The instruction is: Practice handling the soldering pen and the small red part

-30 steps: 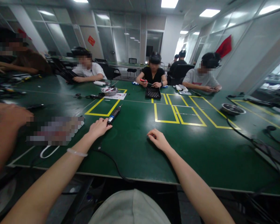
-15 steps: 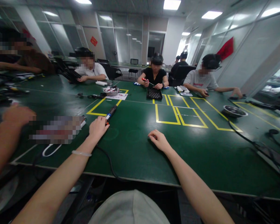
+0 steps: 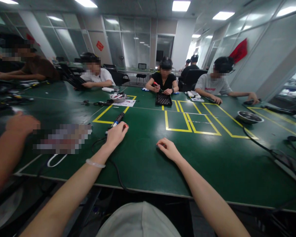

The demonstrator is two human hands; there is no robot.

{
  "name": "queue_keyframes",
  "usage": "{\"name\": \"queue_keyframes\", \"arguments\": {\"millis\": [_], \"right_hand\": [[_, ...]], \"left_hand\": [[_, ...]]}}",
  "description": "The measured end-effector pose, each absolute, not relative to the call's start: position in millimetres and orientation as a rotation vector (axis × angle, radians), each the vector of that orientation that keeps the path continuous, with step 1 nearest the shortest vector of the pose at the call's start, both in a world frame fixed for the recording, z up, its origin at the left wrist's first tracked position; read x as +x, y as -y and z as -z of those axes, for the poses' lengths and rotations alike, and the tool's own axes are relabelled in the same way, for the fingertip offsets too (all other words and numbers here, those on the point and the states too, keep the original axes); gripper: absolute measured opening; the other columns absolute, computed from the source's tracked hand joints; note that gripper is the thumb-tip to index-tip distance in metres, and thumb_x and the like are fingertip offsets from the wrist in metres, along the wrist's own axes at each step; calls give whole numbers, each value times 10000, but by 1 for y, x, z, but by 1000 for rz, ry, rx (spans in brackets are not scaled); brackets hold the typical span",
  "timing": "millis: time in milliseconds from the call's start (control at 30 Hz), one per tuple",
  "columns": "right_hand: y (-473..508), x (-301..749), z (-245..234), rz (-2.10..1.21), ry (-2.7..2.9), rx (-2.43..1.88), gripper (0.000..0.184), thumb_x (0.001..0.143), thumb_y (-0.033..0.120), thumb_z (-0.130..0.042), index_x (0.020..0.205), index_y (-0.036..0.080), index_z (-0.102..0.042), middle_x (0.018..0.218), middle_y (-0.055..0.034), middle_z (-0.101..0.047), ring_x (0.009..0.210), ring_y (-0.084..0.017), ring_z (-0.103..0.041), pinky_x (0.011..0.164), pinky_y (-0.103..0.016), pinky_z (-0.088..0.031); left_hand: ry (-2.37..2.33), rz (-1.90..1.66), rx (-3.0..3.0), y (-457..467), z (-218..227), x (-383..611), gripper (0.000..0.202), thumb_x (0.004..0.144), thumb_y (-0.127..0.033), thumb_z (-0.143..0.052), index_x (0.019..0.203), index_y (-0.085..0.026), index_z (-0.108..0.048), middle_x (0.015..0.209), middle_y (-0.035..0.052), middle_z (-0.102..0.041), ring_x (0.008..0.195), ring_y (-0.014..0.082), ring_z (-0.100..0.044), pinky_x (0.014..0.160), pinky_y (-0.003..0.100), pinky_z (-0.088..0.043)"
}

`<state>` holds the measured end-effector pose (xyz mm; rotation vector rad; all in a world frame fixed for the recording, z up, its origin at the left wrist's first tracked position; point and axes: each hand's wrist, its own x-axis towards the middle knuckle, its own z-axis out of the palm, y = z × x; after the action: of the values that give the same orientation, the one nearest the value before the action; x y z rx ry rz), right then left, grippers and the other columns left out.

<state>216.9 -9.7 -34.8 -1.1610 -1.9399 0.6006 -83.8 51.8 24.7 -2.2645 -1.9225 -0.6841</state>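
Two bare hands sit in my view, on one green table [image 3: 143,164]. The left hand [image 3: 116,134] lies over the rear of one dark handheld tool [image 3: 117,120] with a blue band; its far end points away from me and reaches one yellow taped outline [image 3: 105,122]. The fingers bend around that side, but I cannot tell whether they grasp the tool. One pale bracelet [image 3: 95,163] circles the left wrist, and one black cord [image 3: 118,174] runs beneath it toward the table edge. My right hand [image 3: 169,148] rests well apart from the tool, fingers loosely curled; I cannot tell whether anything is inside.

Left of the tool I count one blurred-out flat item [image 3: 62,138] with one white loop [image 3: 56,161], and one neighbour's hand [image 3: 22,125] near it. Farther off, I count two bowls, one at left [image 3: 122,99] and one at right [image 3: 251,122], and one black tray [image 3: 163,99] before a person in black [image 3: 165,79].
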Motion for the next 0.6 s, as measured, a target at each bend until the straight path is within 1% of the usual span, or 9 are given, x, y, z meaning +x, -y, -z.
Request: {"name": "queue_keyframes", "arguments": {"millis": [67,133,233,300,400,500,600], "right_hand": [[9,218,35,-676,1898,-1150,161,868,266,-537,908,184,-669,850,-33,-642,751,-146,-590,678,-258,-449],[7,219,36,-800,1832,-1140,180,868,291,-535,921,180,-666,842,-32,-668,751,-151,-606,686,-266,-461],[5,220,37,-969,1715,-1113,209,865,331,-535,941,176,-653,841,-33,-690,732,-150,-624,657,-263,-473],[3,219,37,-1006,1670,-1107,223,866,354,-532,932,176,-649,809,-29,-686,700,-141,-616,613,-247,-462],[3,218,38,-1066,1656,-1090,254,870,405,-537,905,173,-635,793,-29,-681,677,-131,-606,580,-232,-445],[3,217,37,-1100,1639,-1081,280,877,440,-532,898,173,-615,786,-33,-680,671,-130,-606,570,-231,-438],[3,216,37,-1115,1587,-1072,296,864,463,-550,911,174,-591,763,-31,-677,653,-133,-605,551,-231,-431]], "left_hand": [[1822,807,-2554,-46,-25,-51,300,914,-443,-425,1035,-232,-601,929,33,-688,858,199,-639,719,283,-447],[1680,931,-2890,-41,-21,-19,290,900,-420,-462,1033,-218,-623,898,27,-694,827,177,-644,724,273,-457],[1494,1104,-3237,-35,-9,15,347,901,-367,-460,1142,-180,-624,915,44,-696,805,160,-644,752,277,-476],[1421,1173,-3281,-32,-2,26,394,907,-345,-451,1226,-169,-601,973,64,-685,841,161,-639,785,287,-478],[1365,1141,-3254,-27,4,27,416,926,-326,-429,1275,-161,-582,1017,81,-656,916,170,-619,835,295,-467],[1360,1056,-3252,-25,6,24,435,948,-328,-390,1307,-147,-558,977,74,-634,929,173,-603,852,295,-457],[1331,1022,-3275,-24,8,23,452,966,-342,-355,1342,-157,-524,944,57,-613,917,168,-591,857,294,-452]]}}
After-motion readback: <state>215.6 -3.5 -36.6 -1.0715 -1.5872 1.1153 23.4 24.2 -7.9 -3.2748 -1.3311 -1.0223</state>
